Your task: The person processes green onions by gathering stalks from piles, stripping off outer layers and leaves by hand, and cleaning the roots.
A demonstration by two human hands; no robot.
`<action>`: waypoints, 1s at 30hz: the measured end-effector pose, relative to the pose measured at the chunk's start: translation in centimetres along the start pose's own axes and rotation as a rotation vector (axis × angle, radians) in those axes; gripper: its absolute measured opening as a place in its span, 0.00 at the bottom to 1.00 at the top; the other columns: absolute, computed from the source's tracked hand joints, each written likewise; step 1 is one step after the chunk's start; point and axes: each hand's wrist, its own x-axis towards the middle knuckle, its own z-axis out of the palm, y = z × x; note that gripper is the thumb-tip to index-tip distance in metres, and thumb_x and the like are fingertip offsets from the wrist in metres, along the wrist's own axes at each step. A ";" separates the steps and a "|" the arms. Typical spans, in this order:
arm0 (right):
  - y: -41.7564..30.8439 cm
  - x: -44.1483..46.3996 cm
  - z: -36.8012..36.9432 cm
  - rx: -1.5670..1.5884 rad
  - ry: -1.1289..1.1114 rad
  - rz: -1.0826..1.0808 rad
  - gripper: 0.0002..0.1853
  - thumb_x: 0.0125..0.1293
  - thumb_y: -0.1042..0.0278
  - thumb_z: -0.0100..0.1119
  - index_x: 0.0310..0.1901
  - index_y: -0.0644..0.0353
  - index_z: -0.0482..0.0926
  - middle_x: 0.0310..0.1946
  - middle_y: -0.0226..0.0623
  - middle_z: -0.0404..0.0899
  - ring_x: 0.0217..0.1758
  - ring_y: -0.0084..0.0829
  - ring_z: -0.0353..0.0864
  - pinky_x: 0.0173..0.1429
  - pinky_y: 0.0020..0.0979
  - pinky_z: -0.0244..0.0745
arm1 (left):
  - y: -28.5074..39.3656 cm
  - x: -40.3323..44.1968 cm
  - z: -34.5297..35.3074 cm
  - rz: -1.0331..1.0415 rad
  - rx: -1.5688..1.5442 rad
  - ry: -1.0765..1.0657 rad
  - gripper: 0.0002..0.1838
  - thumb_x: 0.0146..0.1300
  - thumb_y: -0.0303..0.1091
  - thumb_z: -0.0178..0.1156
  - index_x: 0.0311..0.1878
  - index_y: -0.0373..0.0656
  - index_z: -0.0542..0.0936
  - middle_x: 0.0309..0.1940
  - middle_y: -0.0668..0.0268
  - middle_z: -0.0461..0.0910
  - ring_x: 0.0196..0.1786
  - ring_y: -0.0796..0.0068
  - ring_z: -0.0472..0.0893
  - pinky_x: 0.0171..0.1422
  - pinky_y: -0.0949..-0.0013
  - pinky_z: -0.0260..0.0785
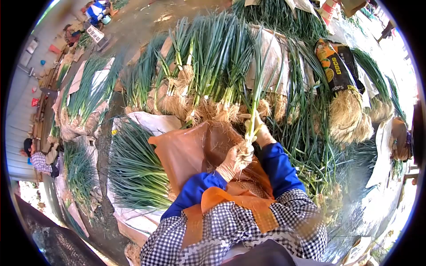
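Note:
A spring onion (254, 104) stands nearly upright above my lap, its green leaves pointing away from me. Low on its pale stem, near the root end, my left hand (235, 160) is closed round it. My right hand (263, 132) grips the stem slightly higher and to the right; some of its fingers are hidden behind the stem. Under both hands an orange apron (179, 150) covers my lap, with bits of dry root on it. Beyond the apron stands a row of spring onions (217, 66) with brown, stringy roots towards me.
At my left, spring onions with pale stems (137, 162) lie on a white sheet (148, 122). Loose green leaves (301, 155) are heaped at my right. A black and orange bag (337, 66) lies over more onions. Another person (42, 162) sits far left.

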 end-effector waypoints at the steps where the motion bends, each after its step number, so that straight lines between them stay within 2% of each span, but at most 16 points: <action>1: 1.0 1.3 -0.4 0.124 -0.102 0.065 0.23 0.71 0.47 0.43 0.40 0.60 0.79 0.20 0.22 0.71 0.23 0.22 0.68 0.30 0.25 0.66 | -0.1 -0.3 0.2 -0.005 0.074 0.021 0.21 0.68 0.42 0.49 0.57 0.37 0.68 0.25 0.68 0.71 0.21 0.81 0.69 0.24 0.78 0.64; 2: 2.5 2.6 0.1 -0.193 0.092 -0.157 0.23 0.69 0.46 0.45 0.37 0.59 0.79 0.20 0.27 0.73 0.23 0.27 0.72 0.30 0.29 0.68 | -0.3 -0.5 1.4 0.105 0.268 0.370 0.22 0.68 0.45 0.50 0.56 0.37 0.70 0.32 0.66 0.75 0.27 0.76 0.74 0.31 0.72 0.71; 3: 3.8 3.7 0.4 -0.510 0.286 -0.382 0.23 0.68 0.45 0.46 0.34 0.58 0.80 0.19 0.31 0.75 0.22 0.32 0.75 0.29 0.34 0.70 | -0.5 0.5 0.8 0.383 0.062 0.517 0.22 0.67 0.47 0.51 0.54 0.39 0.72 0.39 0.66 0.76 0.35 0.73 0.76 0.38 0.67 0.73; 4: 2.7 2.3 1.4 -1.260 0.502 -0.591 0.22 0.66 0.45 0.47 0.29 0.56 0.78 0.21 0.42 0.78 0.24 0.42 0.79 0.28 0.40 0.72 | -0.1 1.0 -0.6 0.375 0.154 0.528 0.23 0.67 0.48 0.51 0.56 0.41 0.71 0.34 0.68 0.74 0.31 0.74 0.74 0.35 0.70 0.71; 5: 1.1 0.5 3.1 -1.573 0.492 -0.512 0.22 0.67 0.47 0.48 0.26 0.58 0.76 0.20 0.44 0.76 0.24 0.43 0.78 0.31 0.40 0.72 | 0.1 1.2 -1.7 0.360 0.248 0.541 0.23 0.66 0.49 0.52 0.57 0.43 0.70 0.29 0.71 0.72 0.28 0.76 0.72 0.32 0.73 0.69; 6: 1.0 -0.1 3.5 -1.608 0.481 -0.520 0.22 0.67 0.47 0.47 0.24 0.57 0.75 0.19 0.44 0.76 0.24 0.45 0.78 0.29 0.40 0.72 | -0.3 0.4 -2.2 0.347 0.646 0.496 0.20 0.66 0.44 0.53 0.57 0.44 0.69 0.31 0.71 0.71 0.30 0.78 0.72 0.34 0.72 0.68; 9: 1.8 -2.0 2.4 -1.573 0.389 -0.725 0.19 0.67 0.53 0.51 0.23 0.57 0.75 0.15 0.39 0.74 0.16 0.37 0.74 0.22 0.34 0.69 | -0.8 1.0 -0.2 0.441 0.432 0.615 0.18 0.65 0.39 0.55 0.55 0.43 0.69 0.26 0.72 0.70 0.23 0.80 0.69 0.27 0.76 0.65; 11: 1.5 -7.1 2.6 -1.214 0.091 -0.350 0.16 0.67 0.57 0.53 0.26 0.59 0.78 0.16 0.34 0.76 0.16 0.26 0.72 0.23 0.31 0.68 | 0.9 1.2 -0.6 0.445 0.309 0.594 0.15 0.65 0.37 0.55 0.52 0.43 0.69 0.26 0.71 0.70 0.25 0.80 0.70 0.28 0.77 0.64; 13: -0.8 -12.5 2.2 -1.252 -0.012 -0.145 0.14 0.67 0.59 0.54 0.32 0.60 0.81 0.20 0.33 0.79 0.21 0.21 0.74 0.26 0.29 0.70 | 2.3 1.9 -4.0 0.541 0.354 0.446 0.15 0.64 0.35 0.56 0.51 0.40 0.69 0.26 0.71 0.70 0.24 0.80 0.70 0.28 0.77 0.64; 15: -2.8 -14.6 -2.3 -1.220 0.130 0.048 0.20 0.67 0.50 0.51 0.34 0.60 0.83 0.22 0.35 0.80 0.26 0.23 0.78 0.31 0.28 0.72 | 2.2 1.4 -1.7 0.545 0.407 0.468 0.16 0.64 0.35 0.56 0.53 0.40 0.69 0.25 0.72 0.69 0.24 0.81 0.69 0.27 0.79 0.64; 18: -3.3 -13.6 -8.3 -2.308 -0.120 0.627 0.32 0.60 0.32 0.47 0.42 0.57 0.82 0.34 0.42 0.82 0.39 0.39 0.83 0.39 0.35 0.76 | 1.1 1.7 -1.8 0.555 0.514 0.510 0.18 0.63 0.33 0.57 0.55 0.41 0.68 0.28 0.71 0.71 0.27 0.82 0.70 0.30 0.80 0.65; 19: -3.7 -11.6 -6.9 -2.092 -0.042 0.570 0.32 0.58 0.31 0.49 0.40 0.57 0.81 0.33 0.44 0.82 0.39 0.42 0.82 0.40 0.39 0.76 | 1.0 1.9 -1.3 0.552 0.520 0.501 0.18 0.63 0.33 0.57 0.55 0.41 0.68 0.28 0.71 0.71 0.27 0.82 0.70 0.30 0.80 0.65; 21: -4.4 -8.8 -0.7 -1.707 0.197 -0.056 0.34 0.57 0.29 0.50 0.37 0.60 0.77 0.30 0.46 0.80 0.35 0.44 0.82 0.40 0.40 0.75 | 0.0 1.9 -0.4 0.560 0.702 0.645 0.18 0.61 0.27 0.58 0.54 0.40 0.68 0.34 0.69 0.73 0.33 0.82 0.72 0.36 0.79 0.68; 23: -4.7 -5.5 4.8 -1.674 0.257 -0.093 0.31 0.56 0.33 0.55 0.39 0.58 0.77 0.28 0.43 0.81 0.34 0.42 0.82 0.40 0.39 0.75 | -0.8 2.9 -1.8 0.727 0.906 0.608 0.21 0.58 0.19 0.57 0.55 0.38 0.66 0.45 0.65 0.74 0.46 0.78 0.74 0.51 0.77 0.68; 26: -1.7 -0.6 5.1 -1.631 0.305 -0.212 0.23 0.59 0.40 0.56 0.32 0.56 0.78 0.23 0.38 0.79 0.28 0.36 0.81 0.35 0.32 0.76 | -1.4 2.8 -1.2 0.801 1.114 0.690 0.23 0.58 0.19 0.56 0.57 0.38 0.64 0.54 0.60 0.74 0.53 0.68 0.75 0.55 0.67 0.67; 30: 2.0 0.2 3.2 -1.393 0.376 -0.346 0.17 0.65 0.52 0.53 0.31 0.58 0.79 0.18 0.35 0.78 0.22 0.30 0.79 0.29 0.28 0.73 | -0.7 2.7 -2.6 0.660 1.354 0.855 0.24 0.60 0.26 0.57 0.59 0.38 0.64 0.47 0.60 0.77 0.46 0.67 0.78 0.51 0.68 0.70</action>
